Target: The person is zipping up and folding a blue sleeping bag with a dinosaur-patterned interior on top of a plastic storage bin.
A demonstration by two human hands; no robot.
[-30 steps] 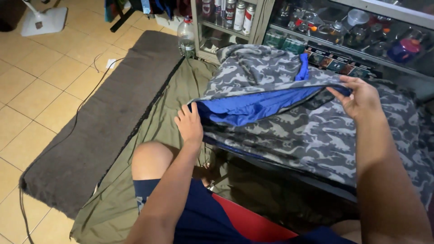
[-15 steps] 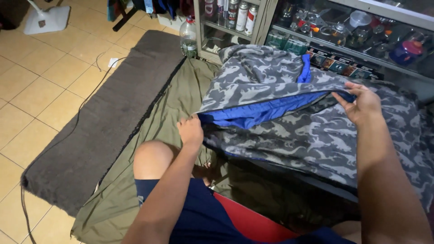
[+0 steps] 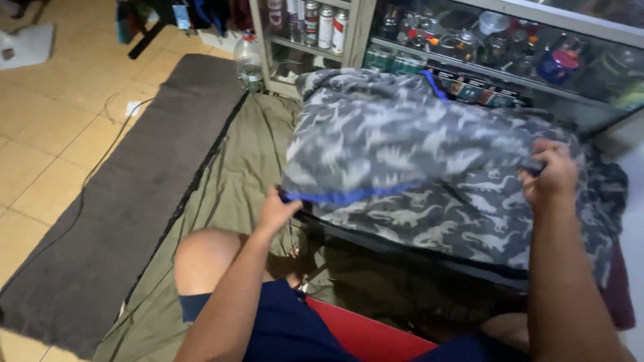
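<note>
We see the left hand (image 3: 278,209) reaching forward from a bare forearm that rises over the bent knee, wrist level, its fingers curled shut around the near left corner of a grey camouflage-patterned fabric blanket with dinosaur shapes and a blue lining (image 3: 416,144), right where the blue edge shows. The right hand (image 3: 551,173) stretches out along a straighter arm at the far right, knuckles up, fingers closed and pinching the blanket's right edge, with cloth bunched beneath the palm. Between the two hands the upper fold of the blanket is held out across its lower layer, which lies spread on a dark low surface; the thin blue strip runs along the fold from the left hand towards the middle. The blanket sits just in front of a glass-fronted metal cabinet with cans and bottles on its shelves (image 3: 469,40). Beneath and to the left lies an olive green sheet (image 3: 228,181), and beside that a long dark grey floor mat (image 3: 127,201) on tan floor tiles. A clear plastic bottle (image 3: 249,62) stands near the cabinet's corner.
</note>
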